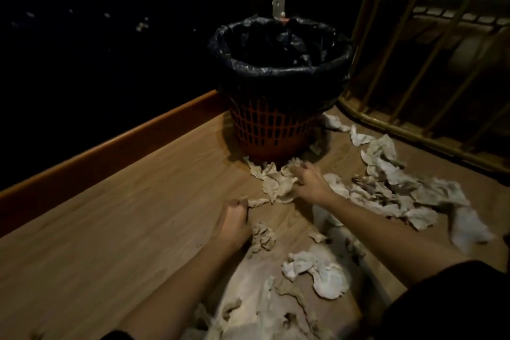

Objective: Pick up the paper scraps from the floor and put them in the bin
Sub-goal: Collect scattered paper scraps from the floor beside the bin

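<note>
Paper scraps [278, 183] lie all over the wooden floor [110, 229]: a crumpled clump right at the foot of the bin [276, 124], a long drift running off to your right toward the rattan frame [414, 107], more loose bits near your knees. None visibly in the bin yet; its inside is too dark to tell.

Your right hand [310, 181] is pressed on the clump by the bin, fingers spread apart over it, not closed. Your left hand [234, 219] is balled up, fingers together and pinched on the end of a thin scrap [258, 202]; a crumpled wad [262, 239] sits just beside that wrist.

Risks, as a guess: scraps are light and torn, so a big handful could shed pieces on the lift. The clump touches the bin base, so raking it may nudge the bin or push bits underneath. The loose black liner [276, 69] sags inward and could catch or fold over the drop. Low light hides small bits.

Textures: paper soft, wrinkled, tissue-like, ragged edges, off-white to tan. Bin is red plastic lattice, tapered round. Liner glossy, creased. Floor smooth wood grain, with a raised wooden skirting [110, 143] along the left.
</note>
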A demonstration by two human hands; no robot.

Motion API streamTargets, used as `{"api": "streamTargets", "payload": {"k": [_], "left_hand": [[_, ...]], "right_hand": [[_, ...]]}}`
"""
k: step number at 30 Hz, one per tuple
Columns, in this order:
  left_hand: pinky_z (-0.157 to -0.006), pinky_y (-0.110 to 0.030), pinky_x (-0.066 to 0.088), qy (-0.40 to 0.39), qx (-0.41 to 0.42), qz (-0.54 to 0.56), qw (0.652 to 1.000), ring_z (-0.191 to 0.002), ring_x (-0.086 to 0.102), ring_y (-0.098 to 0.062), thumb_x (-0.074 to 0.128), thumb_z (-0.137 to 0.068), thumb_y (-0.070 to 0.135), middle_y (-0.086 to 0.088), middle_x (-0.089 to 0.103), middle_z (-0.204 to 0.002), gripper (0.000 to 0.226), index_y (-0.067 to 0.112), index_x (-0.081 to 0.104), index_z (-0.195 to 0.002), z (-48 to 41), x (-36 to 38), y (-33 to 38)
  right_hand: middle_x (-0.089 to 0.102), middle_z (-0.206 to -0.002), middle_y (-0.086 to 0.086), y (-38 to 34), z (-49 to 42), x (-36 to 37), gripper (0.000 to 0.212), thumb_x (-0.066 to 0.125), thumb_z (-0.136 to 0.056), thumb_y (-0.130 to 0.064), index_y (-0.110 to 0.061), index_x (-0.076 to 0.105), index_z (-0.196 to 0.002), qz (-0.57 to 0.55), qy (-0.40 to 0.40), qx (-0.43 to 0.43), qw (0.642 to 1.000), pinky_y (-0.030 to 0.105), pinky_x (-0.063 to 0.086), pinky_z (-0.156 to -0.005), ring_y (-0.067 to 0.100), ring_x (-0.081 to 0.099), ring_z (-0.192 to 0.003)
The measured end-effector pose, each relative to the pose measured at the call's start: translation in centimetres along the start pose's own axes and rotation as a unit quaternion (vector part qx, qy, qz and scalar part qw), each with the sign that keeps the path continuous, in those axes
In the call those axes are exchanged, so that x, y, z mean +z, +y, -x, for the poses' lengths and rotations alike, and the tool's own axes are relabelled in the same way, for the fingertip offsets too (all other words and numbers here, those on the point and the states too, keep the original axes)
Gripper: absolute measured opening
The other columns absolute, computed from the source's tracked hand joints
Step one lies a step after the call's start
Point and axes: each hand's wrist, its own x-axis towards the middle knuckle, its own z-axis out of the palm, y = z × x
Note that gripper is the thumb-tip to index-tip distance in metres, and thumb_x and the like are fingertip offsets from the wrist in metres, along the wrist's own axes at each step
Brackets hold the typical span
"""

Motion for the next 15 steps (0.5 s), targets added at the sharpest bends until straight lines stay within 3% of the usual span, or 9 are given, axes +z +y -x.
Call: {"api": "streamTargets", "payload": {"k": [3,4,6,8,10,12,15], "left_hand": [[-0.072,-0.033,0.046,-0.067,-0.025,-0.018,0.997,-0.095,0.049,-0.026,0.052,-0.073,0.035,-0.012,0.048,-0.107,0.040,0.012,0.047,-0.106,0.8,-0.1,1.3],[-0.078,-0.035,0.046,-0.075,-0.019,-0.041,0.996,-0.101,0.046,-0.027,0.054,-0.071,0.043,-0.012,0.048,-0.110,0.051,0.011,0.046,-0.111,1.1,-0.1,1.6],[-0.087,-0.039,0.047,-0.072,-0.001,-0.093,0.993,-0.107,0.043,-0.028,0.059,-0.072,0.048,-0.013,0.050,-0.117,0.061,0.009,0.046,-0.118,1.5,0.3,1.9],[-0.087,-0.039,0.047,-0.051,0.023,-0.115,0.992,-0.107,0.044,-0.028,0.060,-0.080,0.035,-0.012,0.055,-0.116,0.042,0.009,0.053,-0.112,1.4,0.9,1.9],[-0.081,-0.039,0.048,-0.023,0.040,-0.081,0.996,-0.100,0.049,-0.028,0.053,-0.082,0.010,-0.013,0.062,-0.103,0.015,0.007,0.062,-0.094,1.8,1.2,2.1],[-0.074,-0.041,0.050,-0.008,0.058,-0.046,0.997,-0.088,0.057,-0.029,0.048,-0.074,-0.006,-0.015,0.064,-0.088,0.020,0.005,0.064,-0.079,2.5,1.4,2.4],[-0.064,-0.038,0.051,0.008,0.048,0.002,0.999,-0.074,0.061,-0.028,0.048,-0.069,-0.012,-0.016,0.064,-0.080,0.021,0.001,0.064,-0.070,3.8,1.0,2.4]], "right_hand": [[0.019,-0.150,0.013,-1.1,-0.8,2.6,0.078,0.060,-0.078,-0.051,-0.035,0.018,-0.142,0.058,-0.055,0.030,0.996,0.054,0.023,-0.107,0.038,0.015,-0.138],[0.018,-0.151,0.012,-1.4,-0.6,3.4,0.077,0.056,-0.078,-0.055,-0.043,0.014,-0.141,0.093,-0.049,0.014,0.994,0.057,0.022,-0.106,0.037,0.015,-0.137],[0.026,-0.146,0.012,-1.8,-0.1,4.6,0.064,0.051,-0.083,-0.056,-0.047,0.021,-0.138,0.153,-0.013,-0.030,0.988,0.057,0.026,-0.102,0.036,0.021,-0.133],[0.040,-0.135,0.011,-1.7,0.4,5.4,0.049,0.052,-0.088,-0.044,-0.038,0.039,-0.134,0.151,0.042,-0.066,0.985,0.051,0.035,-0.096,0.035,0.033,-0.125],[0.052,-0.121,0.014,-1.4,1.3,5.8,0.040,0.056,-0.088,-0.020,-0.024,0.052,-0.127,0.103,0.072,-0.112,0.986,0.045,0.043,-0.088,0.036,0.045,-0.114],[0.058,-0.109,0.019,-0.7,2.5,6.0,0.042,0.054,-0.080,0.003,-0.012,0.060,-0.119,0.058,0.059,-0.154,0.985,0.040,0.047,-0.082,0.037,0.051,-0.103],[0.061,-0.102,0.021,0.3,4.3,5.4,0.039,0.052,-0.073,0.012,-0.002,0.065,-0.107,0.029,0.049,-0.157,0.986,0.035,0.046,-0.078,0.037,0.055,-0.097]]}}
